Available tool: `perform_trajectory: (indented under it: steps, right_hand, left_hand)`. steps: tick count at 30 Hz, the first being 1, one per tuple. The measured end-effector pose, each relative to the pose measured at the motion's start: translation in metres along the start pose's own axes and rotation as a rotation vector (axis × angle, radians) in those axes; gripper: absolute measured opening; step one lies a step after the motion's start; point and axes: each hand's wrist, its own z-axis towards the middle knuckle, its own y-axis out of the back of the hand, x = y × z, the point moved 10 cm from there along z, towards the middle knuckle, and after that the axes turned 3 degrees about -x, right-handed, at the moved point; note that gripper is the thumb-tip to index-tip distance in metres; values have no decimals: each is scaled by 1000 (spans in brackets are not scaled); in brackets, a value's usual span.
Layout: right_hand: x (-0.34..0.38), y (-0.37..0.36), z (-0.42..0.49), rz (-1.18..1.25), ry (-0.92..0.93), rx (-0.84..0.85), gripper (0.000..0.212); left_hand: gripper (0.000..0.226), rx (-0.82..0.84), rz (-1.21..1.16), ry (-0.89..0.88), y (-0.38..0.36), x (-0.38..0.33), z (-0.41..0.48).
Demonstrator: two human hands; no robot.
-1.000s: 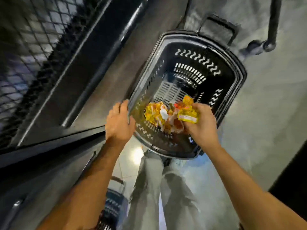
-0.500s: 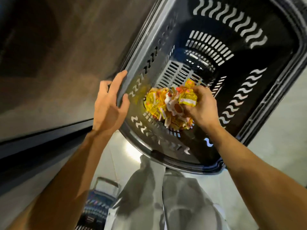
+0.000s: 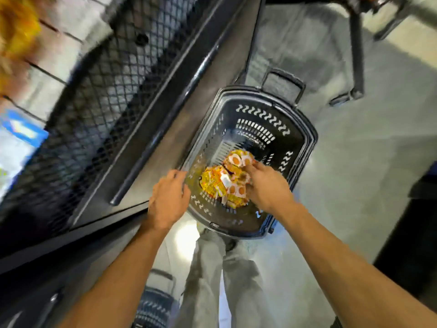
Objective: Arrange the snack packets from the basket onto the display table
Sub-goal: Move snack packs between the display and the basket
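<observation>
A black plastic basket (image 3: 305, 147) stands on the grey floor beside a dark display stand. In its near half lies a heap of yellow and orange snack packets (image 3: 217, 185). My right hand (image 3: 267, 188) reaches into the basket from the right. Its fingers curl round white-and-orange packets (image 3: 237, 160) at the top of the heap. My left hand (image 3: 168, 200) is at the basket's left rim with its fingertips bent over the edge. The basket's far half holds nothing.
The display stand with a black mesh panel (image 3: 101, 95) and a metal rail (image 3: 165, 124) runs along the left. A second basket (image 3: 153, 306) sits on the floor by my legs (image 3: 212, 280). Metal stand legs (image 3: 357, 55) rise at top right.
The view has pulled back from the basket. My right hand has shifted from the yellow packet to the white-and-orange ones on top. My left hand's fingers have bent over the rim.
</observation>
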Motion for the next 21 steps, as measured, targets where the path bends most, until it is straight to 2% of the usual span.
perform_trajectory:
  steps: [3, 6, 11, 16, 18, 21]
  right_hand:
    - [38, 96, -41, -51, 78, -79, 47]
    - [72, 178, -81, -83, 133, -149, 44]
    - [135, 286, -131, -131, 312, -271, 39]
    - [191, 336, -157, -203, 536, -296, 46]
    - [209, 342, -163, -215, 629, -280, 47]
    - [233, 346, -168, -223, 745, -241, 47]
  left_hand:
    - [30, 24, 33, -25, 79, -42, -35]
    - [20, -71, 48, -67, 161, -75, -67]
    - [36, -216, 58, -65, 266, -111, -116]
    - [30, -417, -15, 60, 325, -99, -169]
    - [24, -482, -47, 151, 339, -87, -194]
    - [29, -558, -69, 300, 350, -67, -230]
